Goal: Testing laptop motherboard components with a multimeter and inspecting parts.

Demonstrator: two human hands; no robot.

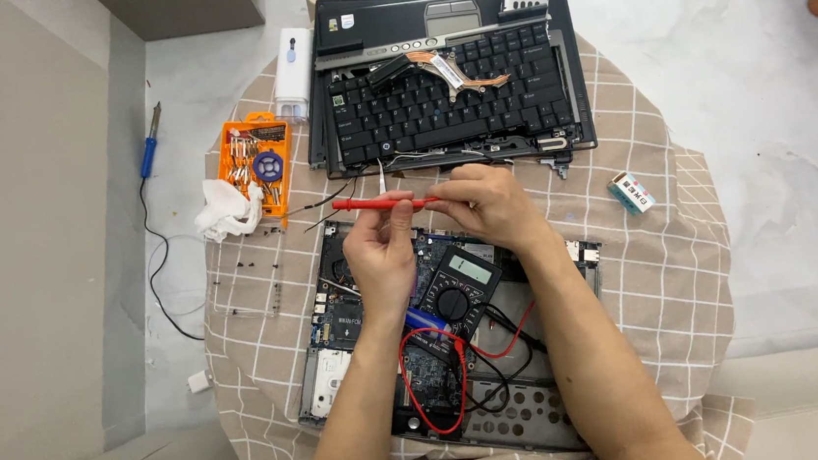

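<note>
ahead: black detached laptop keyboard panel blocks the far side | left: orange plastic screwdriver-bit case and crumpled white tissue crowd that edge | right: bare checked beige tablecloth gives open passage, only a small white box | near: red and black meter leads loop across the opened laptop base

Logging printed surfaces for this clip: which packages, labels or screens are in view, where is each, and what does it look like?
Multimeter screen: on the opened laptop base, beside the right hand; small grey-green rectangle in a black body.
Small box: on the checked cloth, right of the keyboard; white with red and green print.
Stickers: far-left corner of the black laptop palm rest; small, pale squares.
Orange case: left of the keyboard; open, rectangular, holding screwdriver bits.
</note>
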